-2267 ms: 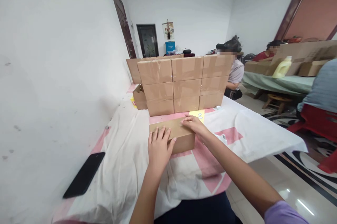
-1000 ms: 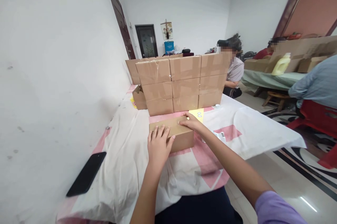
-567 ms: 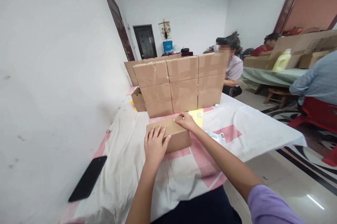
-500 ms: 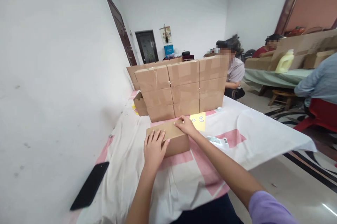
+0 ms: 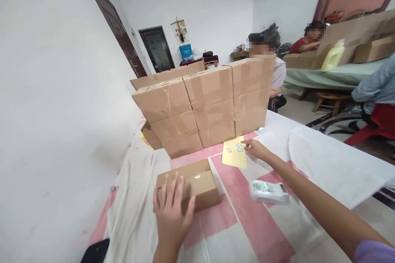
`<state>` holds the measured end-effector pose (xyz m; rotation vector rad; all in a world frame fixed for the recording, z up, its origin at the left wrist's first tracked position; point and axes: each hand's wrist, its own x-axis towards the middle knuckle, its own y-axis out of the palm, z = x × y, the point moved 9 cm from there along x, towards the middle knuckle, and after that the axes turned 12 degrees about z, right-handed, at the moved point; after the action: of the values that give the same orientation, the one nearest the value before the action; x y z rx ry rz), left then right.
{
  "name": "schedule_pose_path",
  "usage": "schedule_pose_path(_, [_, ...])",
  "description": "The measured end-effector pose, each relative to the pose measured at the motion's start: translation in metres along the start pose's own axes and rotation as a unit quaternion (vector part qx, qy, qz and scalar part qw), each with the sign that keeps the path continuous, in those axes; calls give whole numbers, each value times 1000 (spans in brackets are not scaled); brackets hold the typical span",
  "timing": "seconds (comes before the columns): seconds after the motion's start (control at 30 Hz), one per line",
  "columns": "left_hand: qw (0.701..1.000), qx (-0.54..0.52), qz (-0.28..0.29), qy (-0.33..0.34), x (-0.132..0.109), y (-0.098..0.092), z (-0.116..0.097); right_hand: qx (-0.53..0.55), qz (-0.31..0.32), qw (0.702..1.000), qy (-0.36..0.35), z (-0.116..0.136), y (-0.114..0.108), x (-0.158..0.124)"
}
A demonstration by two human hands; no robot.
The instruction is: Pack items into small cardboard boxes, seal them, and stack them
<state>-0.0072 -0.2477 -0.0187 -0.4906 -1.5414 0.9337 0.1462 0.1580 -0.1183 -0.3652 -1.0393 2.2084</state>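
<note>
A small closed cardboard box (image 5: 202, 187) lies on the cloth before me, with a shiny spot on its top. My left hand (image 5: 173, 205) rests flat on the box's left part, fingers spread and thumb toward the near edge. Beyond the box lies a yellow sheet (image 5: 230, 159) bearing 3 small pale stickers with dark outlines. At the sheet's right edge is my right hand (image 5: 254, 149), its index finger stretched out to the uppermost right sticker. I see nothing held in it; the other fingers are partly hidden. A white plastic item with a see-through window (image 5: 268, 192) lies nearer me.
A wall of stacked, taped cardboard boxes (image 5: 212, 110) stands behind the sheet. An open carton (image 5: 152, 136) sits at its left end. A black phone (image 5: 96, 251) lies by the wall. One person (image 5: 279, 73) sits behind the stack; others work at the right-hand table.
My right hand has left the box top and moved right to the yellow sheet. My left hand stays on the box. The view has shifted and tilted, with the box showing lower.
</note>
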Motion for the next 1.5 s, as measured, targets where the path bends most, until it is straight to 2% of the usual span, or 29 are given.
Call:
schedule_pose_path(0.07, [991, -81, -78, 67, 4, -2, -36, -28, 28, 999, -13, -12, 9, 7])
schedule_pose_path(0.13, [965, -177, -125, 149, 9, 10, -75, -51, 50, 997, -22, -16, 20, 11])
schedule_pose_path(0.2, [938, -237, -117, 223, 15, 36, -112, -71, 63, 995, -22, -18, 28, 14])
schedule_pose_path(0.27, [912, -280, -107, 279, 18, 61, -140, -85, 72, 994, -19, -19, 32, 16])
schedule_pose_path(0.33, [891, -306, -75, 326, 17, 83, -158, -103, 77, 991, -34, -16, 33, 18])
schedule_pose_path(0.4, [879, -307, -12, 365, 13, 103, -170, -128, 82, 986, -71, -9, 33, 20])
schedule_pose_path(0.5, [878, -302, 76, 363, 9, 124, -172, -127, 100, 979, -124, -2, 34, 19])
schedule_pose_path(0.67, [880, -302, 154, 333, 10, 142, -171, -92, 98, 982, -136, -2, 35, 17])
schedule_pose_path(0.8, [874, -322, 151, 330, 12, 142, -173, -112, 41, 987, -107, -7, 36, 19])
schedule_pose_path(0.97, [875, -345, 120, 318, 17, 137, -170, -132, -53, 989, -31, -27, 29, 28])
schedule_pose_path(1.03, [878, -340, 113, 318, 19, 134, -170, -128, -60, 990, -26, -32, 30, 33])
schedule_pose_path(1.37, [875, -303, 173, 336, 10, 147, -175, -97, -49, 993, -53, -30, 36, 38])
schedule_pose_path(1.5, [875, -306, 153, 343, 5, 144, -177, -109, -51, 991, -50, -32, 37, 39])
